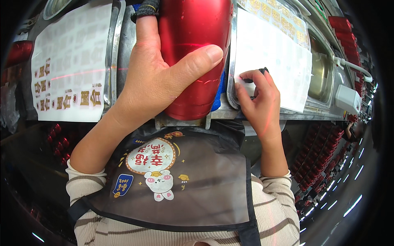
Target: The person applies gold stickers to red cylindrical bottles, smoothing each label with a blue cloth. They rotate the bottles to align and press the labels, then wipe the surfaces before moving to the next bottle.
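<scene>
My left hand is wrapped around a glossy red metal tumbler standing in front of me. Its thumb lies across the tumbler's near side, a dark knitted cover sits on one finger, and the other fingertips are hidden. To the right, my right hand has its fingers curled in a pinch at the left edge of a white sheet. Black covers show at its fingertips; what lies between them is too small to make out. Under the tumbler's right side a blue cloth shows.
At left, a white decal sheet with gold and red prints lies on a metal tray. Gold decals lie beyond the right sheet. A metal basin and a white box stand farther right. Another red tumbler is far left.
</scene>
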The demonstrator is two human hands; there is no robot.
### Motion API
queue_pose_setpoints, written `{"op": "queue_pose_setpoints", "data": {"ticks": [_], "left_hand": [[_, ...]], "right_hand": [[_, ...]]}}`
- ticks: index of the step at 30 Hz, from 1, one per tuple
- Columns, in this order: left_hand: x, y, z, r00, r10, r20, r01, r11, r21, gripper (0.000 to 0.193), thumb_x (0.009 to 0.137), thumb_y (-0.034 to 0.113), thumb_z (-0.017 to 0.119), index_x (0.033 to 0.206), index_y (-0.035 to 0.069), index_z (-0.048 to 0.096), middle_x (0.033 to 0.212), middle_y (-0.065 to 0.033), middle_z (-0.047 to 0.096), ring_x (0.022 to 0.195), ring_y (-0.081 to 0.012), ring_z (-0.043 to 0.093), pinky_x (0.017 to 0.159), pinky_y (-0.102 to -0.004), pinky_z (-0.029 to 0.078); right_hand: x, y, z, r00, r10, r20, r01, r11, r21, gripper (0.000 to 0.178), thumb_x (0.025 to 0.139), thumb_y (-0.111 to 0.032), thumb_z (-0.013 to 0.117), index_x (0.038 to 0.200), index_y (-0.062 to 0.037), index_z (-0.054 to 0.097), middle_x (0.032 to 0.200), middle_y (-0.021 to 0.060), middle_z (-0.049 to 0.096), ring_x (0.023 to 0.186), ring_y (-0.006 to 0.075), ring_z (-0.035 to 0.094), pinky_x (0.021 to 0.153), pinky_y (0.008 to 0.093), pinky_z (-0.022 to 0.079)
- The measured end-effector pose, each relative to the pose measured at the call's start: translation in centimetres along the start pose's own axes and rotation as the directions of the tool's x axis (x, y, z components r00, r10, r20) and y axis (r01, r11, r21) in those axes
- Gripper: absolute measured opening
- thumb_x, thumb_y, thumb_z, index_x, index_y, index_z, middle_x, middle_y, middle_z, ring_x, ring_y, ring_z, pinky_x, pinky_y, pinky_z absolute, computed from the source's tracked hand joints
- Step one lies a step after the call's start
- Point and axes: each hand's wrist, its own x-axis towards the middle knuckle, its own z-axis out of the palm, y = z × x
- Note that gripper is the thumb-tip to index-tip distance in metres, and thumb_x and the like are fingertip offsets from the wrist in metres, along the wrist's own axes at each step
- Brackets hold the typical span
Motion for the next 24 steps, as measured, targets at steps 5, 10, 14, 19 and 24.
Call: {"op": "queue_pose_setpoints", "data": {"ticks": [5,10,14,19,24], "left_hand": [[0.0,0.1,-0.1,1.0,0.008,0.003,-0.008,0.999,0.039,0.068,0.091,0.015,0.07,0.145,0.001,0.032,0.133,-0.0139,0.053,0.117,-0.0204,0.058,0.097,-0.0335,0.052],[0.0,0.0,-0.1,1.0,0.018,0.001,-0.018,0.999,0.046,0.068,0.091,0.015,0.07,0.145,0.001,0.032,0.133,-0.0136,0.054,0.117,-0.0199,0.058,0.097,-0.0337,0.051],[0.1,0.4,0.6,0.998,-0.005,-0.055,0.008,0.998,0.059,0.067,0.09,0.015,0.07,0.144,0.001,0.033,0.133,-0.0133,0.054,0.117,-0.0197,0.058,0.097,-0.0338,0.051],[0.1,0.1,-0.1,1.0,0.002,0.002,-0.003,0.998,0.069,0.068,0.089,0.017,0.072,0.144,0.001,0.034,0.132,-0.0141,0.054,0.117,-0.0203,0.058,0.098,-0.0345,0.051],[0.2,-0.8,-0.2,0.996,0.044,-0.074,-0.037,0.995,0.097,0.074,0.084,0.024,0.08,0.136,-0.003,0.035,0.12,-0.0152,0.063,0.105,-0.0201,0.065,0.092,-0.0339,0.053]], "right_hand": [[-0.1,0.3,0.4,0.997,-0.043,-0.058,0.042,0.999,-0.016,0.017,0.082,-0.015,0.074,0.092,-0.0065,0.064,0.083,0.0112,0.06,0.058,0.025,0.06,0.056,0.0362,0.049],[0.1,0.0,0.4,0.999,-0.016,-0.039,0.015,0.999,-0.031,0.013,0.082,-0.014,0.073,0.089,-0.0069,0.064,0.081,0.0101,0.06,0.057,0.025,0.059,0.055,0.0362,0.048],[0.2,-0.5,0.3,0.999,0.001,-0.051,-0.002,1.0,-0.026,0.009,0.082,-0.01,0.07,0.086,-0.0064,0.062,0.08,0.0106,0.06,0.056,0.0258,0.058,0.054,0.0366,0.048],[0.1,0.0,0.8,0.994,-0.041,-0.105,0.045,0.998,0.033,0.007,0.082,-0.006,0.068,0.082,-0.0049,0.061,0.075,0.0105,0.059,0.056,0.0243,0.057,0.054,0.0347,0.046],[0.4,2.5,-3.1,0.953,0.198,-0.229,-0.118,0.939,0.324,0.004,0.087,-0.002,0.061,0.084,-0.0003,0.061,0.074,-0.0012,0.056,0.064,0.0047,0.047,0.057,0.0222,0.04]]}}
